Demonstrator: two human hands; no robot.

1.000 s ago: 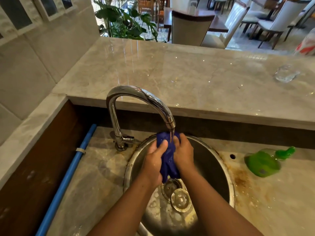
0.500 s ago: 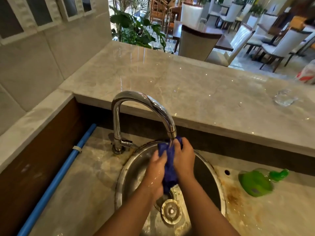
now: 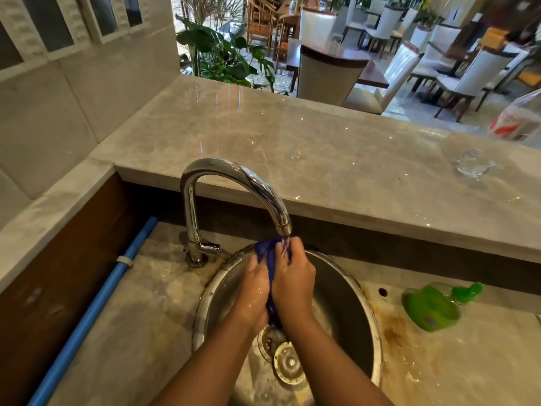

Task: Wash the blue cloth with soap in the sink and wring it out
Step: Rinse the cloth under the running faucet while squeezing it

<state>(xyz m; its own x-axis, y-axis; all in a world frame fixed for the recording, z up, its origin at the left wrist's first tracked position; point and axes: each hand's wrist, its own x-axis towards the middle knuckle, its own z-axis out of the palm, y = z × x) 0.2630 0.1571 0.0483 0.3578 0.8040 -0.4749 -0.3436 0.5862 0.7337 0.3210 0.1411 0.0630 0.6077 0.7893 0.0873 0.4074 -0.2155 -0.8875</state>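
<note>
The blue cloth (image 3: 270,256) is bunched between both hands over the round steel sink (image 3: 351,291), right under the chrome tap's spout (image 3: 283,227). My left hand (image 3: 254,288) grips its left side and my right hand (image 3: 294,276) grips its right side, palms pressed together around it. A dark wet tail of cloth hangs down between the wrists toward the drain (image 3: 268,336). A green soap bottle (image 3: 433,306) lies on its side on the counter right of the sink.
A loose strainer plug (image 3: 289,363) lies in the basin near the drain. A blue pipe (image 3: 96,306) runs along the left wall. On the raised marble ledge (image 3: 292,148) behind the tap stand a clear glass (image 3: 472,164) and a plastic bag (image 3: 518,118).
The view has tilted upward, so the sink sits lower in frame. Both hands keep gripping the cloth under the spout, now pressed closer together with less cloth showing between them.
</note>
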